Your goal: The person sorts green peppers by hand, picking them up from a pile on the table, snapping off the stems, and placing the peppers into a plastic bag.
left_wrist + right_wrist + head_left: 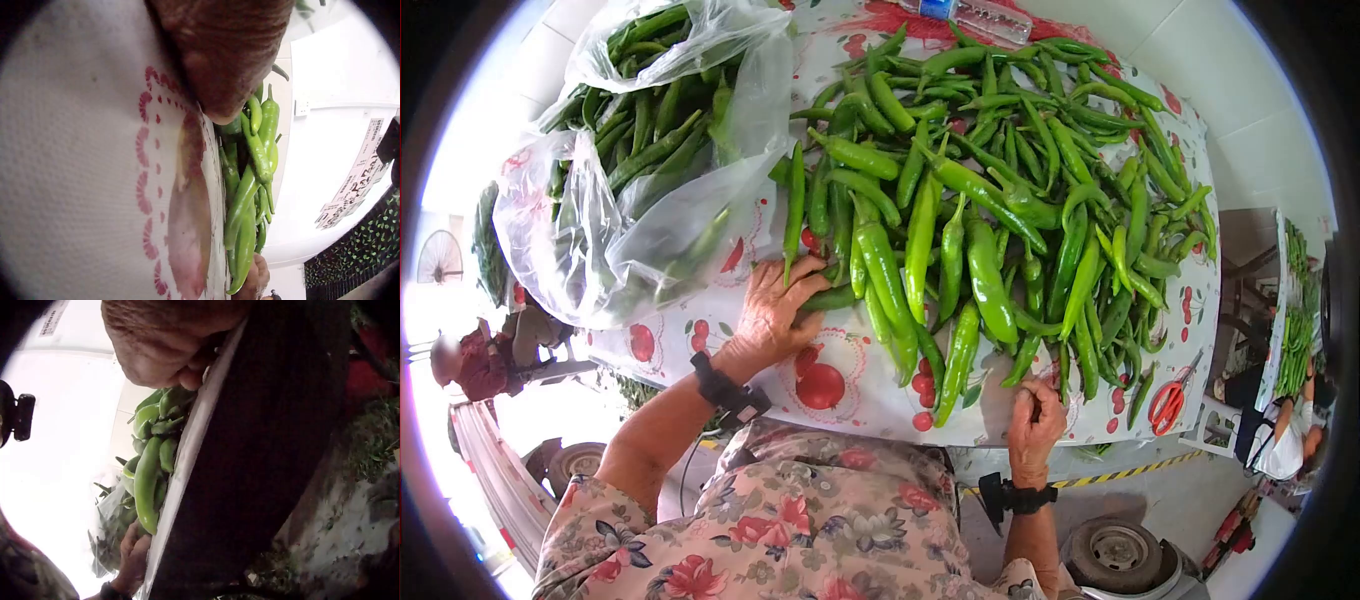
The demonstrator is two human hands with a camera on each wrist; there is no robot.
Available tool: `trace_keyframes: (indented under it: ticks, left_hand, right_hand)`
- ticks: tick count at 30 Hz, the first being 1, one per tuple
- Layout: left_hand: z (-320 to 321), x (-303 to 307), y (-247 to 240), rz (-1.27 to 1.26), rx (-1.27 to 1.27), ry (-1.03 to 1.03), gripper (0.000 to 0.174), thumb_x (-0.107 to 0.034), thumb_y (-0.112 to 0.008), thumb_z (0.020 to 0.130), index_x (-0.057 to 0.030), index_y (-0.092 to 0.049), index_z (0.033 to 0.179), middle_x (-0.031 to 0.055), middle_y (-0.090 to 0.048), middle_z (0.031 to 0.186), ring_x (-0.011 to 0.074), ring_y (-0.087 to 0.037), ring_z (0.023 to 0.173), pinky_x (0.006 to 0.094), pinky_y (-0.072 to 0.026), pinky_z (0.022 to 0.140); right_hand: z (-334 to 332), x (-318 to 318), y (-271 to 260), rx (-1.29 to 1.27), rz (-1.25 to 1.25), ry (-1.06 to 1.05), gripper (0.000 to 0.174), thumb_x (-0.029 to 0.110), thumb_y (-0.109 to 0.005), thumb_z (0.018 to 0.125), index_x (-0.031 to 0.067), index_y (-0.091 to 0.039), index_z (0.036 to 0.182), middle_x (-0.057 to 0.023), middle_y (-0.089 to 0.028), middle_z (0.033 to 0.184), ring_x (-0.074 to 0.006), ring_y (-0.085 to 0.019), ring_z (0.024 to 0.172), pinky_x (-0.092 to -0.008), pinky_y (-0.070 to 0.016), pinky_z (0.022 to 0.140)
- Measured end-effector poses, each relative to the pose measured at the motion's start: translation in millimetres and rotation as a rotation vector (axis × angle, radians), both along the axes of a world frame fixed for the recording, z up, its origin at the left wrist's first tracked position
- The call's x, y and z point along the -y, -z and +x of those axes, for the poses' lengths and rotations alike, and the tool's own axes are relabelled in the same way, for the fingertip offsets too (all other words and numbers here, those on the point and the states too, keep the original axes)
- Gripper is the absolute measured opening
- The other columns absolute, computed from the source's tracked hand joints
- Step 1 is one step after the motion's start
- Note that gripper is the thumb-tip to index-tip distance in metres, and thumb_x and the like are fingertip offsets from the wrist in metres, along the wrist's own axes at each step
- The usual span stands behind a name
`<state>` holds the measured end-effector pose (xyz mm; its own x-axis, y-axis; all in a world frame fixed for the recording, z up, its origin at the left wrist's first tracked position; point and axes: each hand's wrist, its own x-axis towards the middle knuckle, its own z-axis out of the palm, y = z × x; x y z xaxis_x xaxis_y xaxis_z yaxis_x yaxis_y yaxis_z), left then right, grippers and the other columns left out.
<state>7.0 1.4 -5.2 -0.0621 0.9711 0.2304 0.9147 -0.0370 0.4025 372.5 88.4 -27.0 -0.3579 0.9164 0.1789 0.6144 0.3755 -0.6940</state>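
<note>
A large pile of green peppers (990, 280) (242, 206) (147, 481) lies on a fruit-patterned tablecloth (860, 400). My left hand (772, 312) (228, 50) rests on the cloth at the pile's left edge, fingers spread and slightly bent, with the fingertips beside a few peppers. At the front edge of the table my right hand (1036, 425) (169, 340) rests with loosely curled fingers, just below the nearest peppers; nothing is visible in it. Both palms are hidden.
A clear plastic bag (740, 190) full of peppers stands at the left. Red-handled scissors (1167, 405) lie near the front right corner. At the back are a plastic bottle (985, 18) and red netting (880, 18). People are visible in the background on both sides.
</note>
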Motion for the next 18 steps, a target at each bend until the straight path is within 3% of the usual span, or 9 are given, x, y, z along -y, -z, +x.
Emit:
trace_keyframes:
  ticks: [11, 14, 18]
  left_hand:
    - [0.9, -3.5, -4.1, -0.011, 0.024, -0.006, 0.044, -0.009, -0.067, 0.061, -0.0072, -0.057, 0.105, 0.0093, -0.055, 0.116, 0.0319, -0.052, 0.100, 0.0466, -0.0361, 0.093]
    - [0.7, -3.7, -5.5, -0.011, 0.019, -0.002, 0.044, -0.008, -0.067, 0.061, -0.0073, -0.057, 0.105, 0.0090, -0.055, 0.116, 0.0319, -0.052, 0.100, 0.0464, -0.0360, 0.093]
    - [0.5, -3.1, -4.2, -0.019, 0.026, -0.010, 0.044, -0.008, -0.067, 0.062, -0.0077, -0.057, 0.104, 0.0094, -0.055, 0.117, 0.0319, -0.051, 0.102, 0.0463, -0.0357, 0.093]
  right_hand:
    - [3.9, 0.2, 5.6, 0.007, 0.094, -0.014, 0.012, 0.003, -0.060, 0.082, 0.0007, -0.061, 0.094, -0.0116, -0.064, 0.087, -0.0234, -0.060, 0.074, -0.0317, -0.0481, 0.068]
    - [0.5, 2.0, 1.3, -0.055, -0.039, 0.041, 0.016, -0.001, -0.062, 0.077, 0.0040, -0.061, 0.092, -0.0120, -0.063, 0.082, -0.0303, -0.058, 0.073, -0.0380, -0.0446, 0.071]
    - [1.2, -1.6, 4.0, -0.078, 0.012, -0.010, 0.017, -0.001, -0.062, 0.077, 0.0037, -0.061, 0.093, -0.0122, -0.063, 0.082, -0.0297, -0.059, 0.073, -0.0380, -0.0449, 0.070]
